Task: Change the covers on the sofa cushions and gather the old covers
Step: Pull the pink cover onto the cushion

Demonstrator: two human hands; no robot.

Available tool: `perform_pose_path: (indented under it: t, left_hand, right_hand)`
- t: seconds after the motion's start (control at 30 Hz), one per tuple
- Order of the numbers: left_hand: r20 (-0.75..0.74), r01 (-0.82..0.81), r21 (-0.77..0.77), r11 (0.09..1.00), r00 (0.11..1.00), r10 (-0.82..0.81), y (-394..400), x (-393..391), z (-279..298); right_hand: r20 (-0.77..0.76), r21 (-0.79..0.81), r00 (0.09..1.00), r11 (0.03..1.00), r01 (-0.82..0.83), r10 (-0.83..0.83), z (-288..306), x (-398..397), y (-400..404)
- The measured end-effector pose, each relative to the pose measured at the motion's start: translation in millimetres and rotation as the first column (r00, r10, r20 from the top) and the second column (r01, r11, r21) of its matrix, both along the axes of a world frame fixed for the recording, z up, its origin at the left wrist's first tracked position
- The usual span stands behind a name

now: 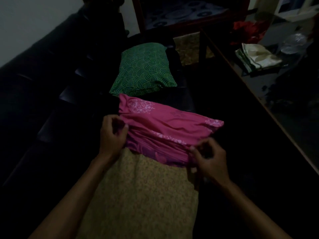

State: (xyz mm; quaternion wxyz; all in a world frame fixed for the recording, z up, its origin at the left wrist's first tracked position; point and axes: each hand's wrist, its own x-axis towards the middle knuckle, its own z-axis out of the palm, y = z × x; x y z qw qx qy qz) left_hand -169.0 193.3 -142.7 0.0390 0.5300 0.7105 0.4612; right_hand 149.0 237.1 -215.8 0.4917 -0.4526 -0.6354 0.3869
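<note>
Nearest the camera, a cushion (138, 195) in a yellowish, finely patterned fabric is lying on the dark sofa (34, 100), its long axis running away from the person toward the far end of the seat. Its far half is sitting inside a pink cover (164, 128), whose bunched open edge is crossing the cushion from side to side.

The left hand (112, 135) is gripping that bunched edge at the cushion's left side, fingers curled and thumb pinching the cloth. The right hand (208, 161) is doing the same at the right side, fingers curled round the gathered hem, thumb on top. The cover's mouth is stretching between the two hands, so the fabric is lying just beyond and under the fingertips.

The pink cover is showing pale floral prints at its far corners and a darker purple band near the hem; it is wrinkling in folds that are running across the cushion. Its closed end is pointing away from the person.

Just beyond it, a green cushion (143, 69) with a leaf-like line pattern is resting on the seat, nearly touching the pink cover's far left corner. To the right, a dark glossy table (276, 104) is carrying folded pale cloth (259, 57) and red cloth (248, 30) farther back.
</note>
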Motion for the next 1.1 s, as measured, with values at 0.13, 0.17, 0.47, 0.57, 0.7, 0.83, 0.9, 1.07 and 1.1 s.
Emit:
perform_pose_path:
  t: [0.13,0.17,0.47,0.57,0.7,0.83,0.9,1.07,1.1]
  left_hand:
    - [-0.189,0.331,-0.336,0.882,0.893,-0.408,-50,20,-13]
    - [-0.225,0.302,-0.371,0.878,0.888,-0.400,-52,22,-15]
    - [-0.438,0.237,-0.256,0.937,0.836,-0.331,-125,44,17]
    - [-0.502,0.198,-0.258,0.946,0.809,-0.307,-139,50,6]
    - [-0.496,0.020,-0.369,0.929,0.841,-0.215,-133,79,-6]
    - [-0.433,-0.068,-0.403,0.912,0.893,-0.125,-121,113,-27]
    - [-0.440,-0.071,-0.312,0.948,0.895,-0.078,-116,115,-30]
    - [-0.240,-0.175,-0.084,0.981,0.959,0.151,-99,116,-4]
    - [-0.184,-0.181,-0.017,0.983,0.967,0.175,-94,115,4]
  right_hand:
    - [0.304,0.090,0.927,0.962,-0.259,0.221,5,-13,-34]
    - [0.347,0.098,0.918,0.966,-0.237,0.190,5,-17,-38]
    - [0.479,0.294,0.877,0.938,-0.184,0.022,4,-18,-44]
    - [0.503,0.285,0.864,0.939,-0.192,0.024,-1,-25,-50]
    - [0.481,0.279,0.877,0.952,-0.130,-0.021,-6,-27,-51]
    - [0.474,0.256,0.880,0.956,-0.143,0.005,-6,-29,-55]
    - [0.470,0.254,0.883,0.958,-0.133,-0.002,-7,-27,-59]
    - [0.367,0.246,0.909,0.922,-0.299,0.196,23,-27,-88]
    - [0.337,0.258,0.917,0.916,-0.307,0.212,34,-29,-83]
